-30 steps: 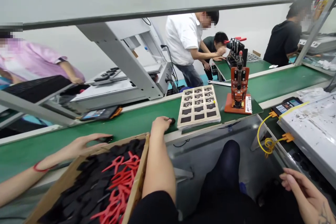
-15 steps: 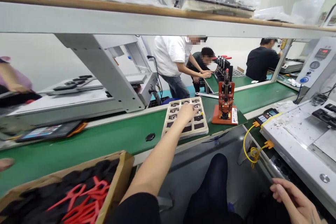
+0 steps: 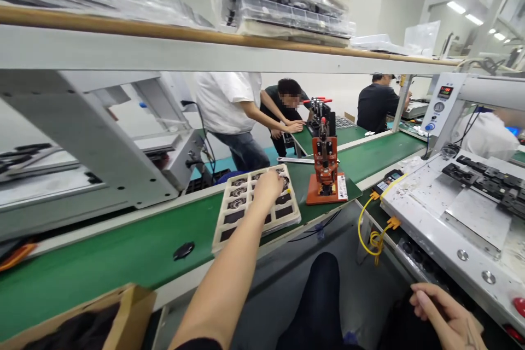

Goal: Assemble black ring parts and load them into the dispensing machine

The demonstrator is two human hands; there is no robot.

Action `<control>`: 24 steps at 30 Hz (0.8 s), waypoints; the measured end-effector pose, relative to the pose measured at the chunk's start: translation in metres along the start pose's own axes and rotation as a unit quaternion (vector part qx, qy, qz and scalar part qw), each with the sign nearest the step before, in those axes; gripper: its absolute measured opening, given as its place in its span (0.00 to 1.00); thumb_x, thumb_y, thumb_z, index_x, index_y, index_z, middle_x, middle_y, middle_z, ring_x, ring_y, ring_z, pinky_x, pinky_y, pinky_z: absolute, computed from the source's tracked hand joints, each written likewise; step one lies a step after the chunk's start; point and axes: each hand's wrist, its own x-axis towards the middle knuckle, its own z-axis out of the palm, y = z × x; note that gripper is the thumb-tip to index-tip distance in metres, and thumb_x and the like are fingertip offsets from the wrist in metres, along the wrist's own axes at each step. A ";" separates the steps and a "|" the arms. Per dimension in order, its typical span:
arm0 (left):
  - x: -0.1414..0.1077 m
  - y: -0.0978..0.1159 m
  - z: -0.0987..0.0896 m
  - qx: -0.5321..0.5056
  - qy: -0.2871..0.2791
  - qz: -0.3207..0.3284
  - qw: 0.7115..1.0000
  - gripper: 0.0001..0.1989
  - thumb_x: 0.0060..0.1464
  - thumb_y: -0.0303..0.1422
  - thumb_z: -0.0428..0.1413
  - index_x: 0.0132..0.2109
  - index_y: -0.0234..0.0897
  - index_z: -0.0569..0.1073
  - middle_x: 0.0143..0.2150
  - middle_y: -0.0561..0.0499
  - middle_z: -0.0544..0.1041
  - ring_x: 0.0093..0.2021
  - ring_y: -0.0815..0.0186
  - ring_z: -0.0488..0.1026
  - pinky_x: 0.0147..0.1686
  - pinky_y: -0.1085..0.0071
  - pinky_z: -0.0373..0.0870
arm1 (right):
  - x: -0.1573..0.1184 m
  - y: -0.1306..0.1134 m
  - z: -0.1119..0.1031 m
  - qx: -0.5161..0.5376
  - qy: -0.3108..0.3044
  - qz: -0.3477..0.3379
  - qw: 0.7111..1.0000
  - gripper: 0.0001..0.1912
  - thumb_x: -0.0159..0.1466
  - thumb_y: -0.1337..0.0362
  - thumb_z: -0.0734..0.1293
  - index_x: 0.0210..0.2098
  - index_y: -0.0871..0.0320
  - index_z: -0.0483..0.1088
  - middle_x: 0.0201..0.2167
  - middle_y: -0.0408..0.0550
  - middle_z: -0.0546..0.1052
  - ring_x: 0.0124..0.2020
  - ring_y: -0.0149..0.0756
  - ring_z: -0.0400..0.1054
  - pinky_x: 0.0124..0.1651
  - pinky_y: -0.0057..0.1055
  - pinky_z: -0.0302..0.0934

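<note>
My left hand [image 3: 268,190] reaches over a cream compartment tray [image 3: 216,232] on the green bench. Its fingers are closed and bent down into an upper right compartment; what they grip there is hidden beneath them. Round metal-ringed parts [image 3: 237,204] fill the left compartments, while nearer ones show flat dark bottoms [image 3: 284,212]. My right hand [image 3: 445,314] hangs low at the right, fingers curled in towards the thumb, with nothing visible in it. An orange toggle-clamp fixture [image 3: 326,167] stands just right of the tray.
A round black piece [image 3: 184,250] lies left of the tray. A cardboard box [image 3: 137,311] stands at the lower left. To the right is a white machine [image 3: 426,219] with a yellow cable [image 3: 361,224]. A shelf edge [image 3: 172,54] crosses above; co-workers [image 3: 229,104] are behind the bench.
The view has turned right and up, so the bench things appear further left and the box is less visible. My left hand stays at the same part of the tray.
</note>
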 end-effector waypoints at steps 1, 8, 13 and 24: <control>-0.008 0.012 -0.003 -0.024 0.016 0.026 0.999 0.13 0.70 0.34 0.59 0.56 0.33 0.76 0.49 0.42 0.81 0.50 0.54 0.81 0.52 0.55 0.78 | 0.000 -0.003 0.001 0.002 -0.006 -0.004 1.000 0.28 0.62 0.35 0.73 0.44 0.51 0.86 0.36 0.53 0.87 0.36 0.48 0.82 0.42 0.32 0.79; -0.101 0.132 0.004 -0.262 -0.056 0.341 0.901 0.07 0.70 0.36 0.56 0.50 0.41 0.77 0.39 0.51 0.83 0.36 0.63 0.83 0.40 0.69 0.79 | 0.003 -0.047 -0.001 -0.005 0.019 -0.074 0.997 0.28 0.72 0.39 0.65 0.34 0.55 0.81 0.24 0.49 0.78 0.27 0.39 0.73 0.33 0.34 0.70; -0.167 0.199 0.025 -0.365 -0.012 0.635 0.681 0.07 0.69 0.24 0.56 0.48 0.39 0.76 0.45 0.45 0.83 0.46 0.62 0.83 0.48 0.68 0.81 | 0.012 -0.081 -0.018 0.052 0.060 -0.161 0.984 0.23 0.70 0.47 0.73 0.58 0.53 0.77 0.43 0.52 0.81 0.39 0.41 0.76 0.42 0.36 0.72; -0.195 0.250 0.046 -0.357 -0.026 0.719 0.596 0.11 0.74 0.26 0.51 0.56 0.38 0.75 0.48 0.43 0.85 0.47 0.60 0.84 0.51 0.67 0.83 | 0.011 -0.110 -0.047 -0.037 0.122 -0.193 0.973 0.20 0.64 0.59 0.79 0.54 0.53 0.78 0.38 0.44 0.77 0.36 0.37 0.71 0.42 0.36 0.70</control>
